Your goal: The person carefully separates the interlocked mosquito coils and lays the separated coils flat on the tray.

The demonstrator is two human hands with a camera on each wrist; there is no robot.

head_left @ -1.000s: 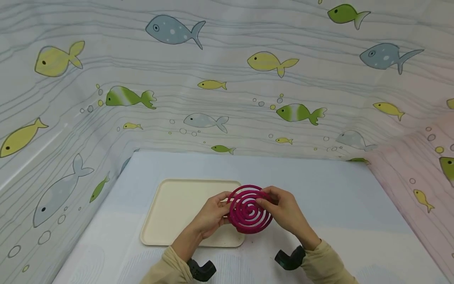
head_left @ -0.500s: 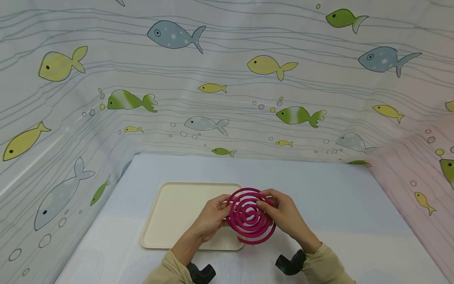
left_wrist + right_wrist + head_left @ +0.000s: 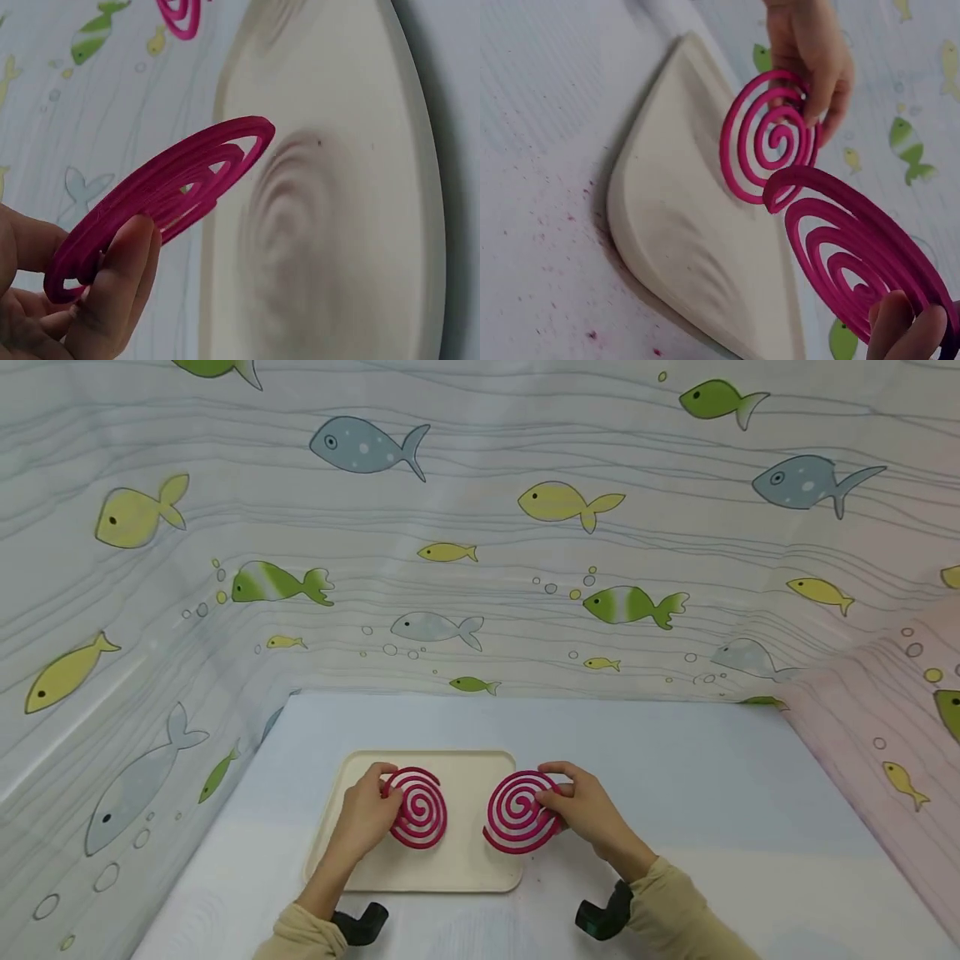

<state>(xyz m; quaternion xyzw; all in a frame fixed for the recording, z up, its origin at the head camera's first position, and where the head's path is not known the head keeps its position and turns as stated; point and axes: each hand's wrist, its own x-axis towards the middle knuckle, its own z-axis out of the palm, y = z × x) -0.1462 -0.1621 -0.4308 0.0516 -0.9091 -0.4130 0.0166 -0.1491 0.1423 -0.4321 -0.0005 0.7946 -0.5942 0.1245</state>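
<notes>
Two pink spiral mosquito coils are held apart over a cream tray (image 3: 465,870). My left hand (image 3: 363,814) pinches the left mosquito coil (image 3: 420,811) by its outer edge, above the middle of the tray. In the left wrist view that coil (image 3: 142,184) is tilted nearly edge-on, thumb and fingers at one end, its shadow falling on the tray. Over the tray's right edge, my right hand (image 3: 592,810) grips the right mosquito coil (image 3: 521,802) at its rim. The right wrist view shows fingertips on this coil (image 3: 900,236), which overlaps the other one there.
The tray lies on a pale table (image 3: 637,760). Small pink crumbs (image 3: 591,335) are scattered on the table beside the tray. Black wrist mounts (image 3: 362,925) sit below both hands. Fish-patterned sheeting (image 3: 525,560) rises at the back and both sides.
The coils were nested together between both hands, then slid out of line. Now they are separated: my left hand has moved left with one, while my right hand keeps the other near its earlier place.
</notes>
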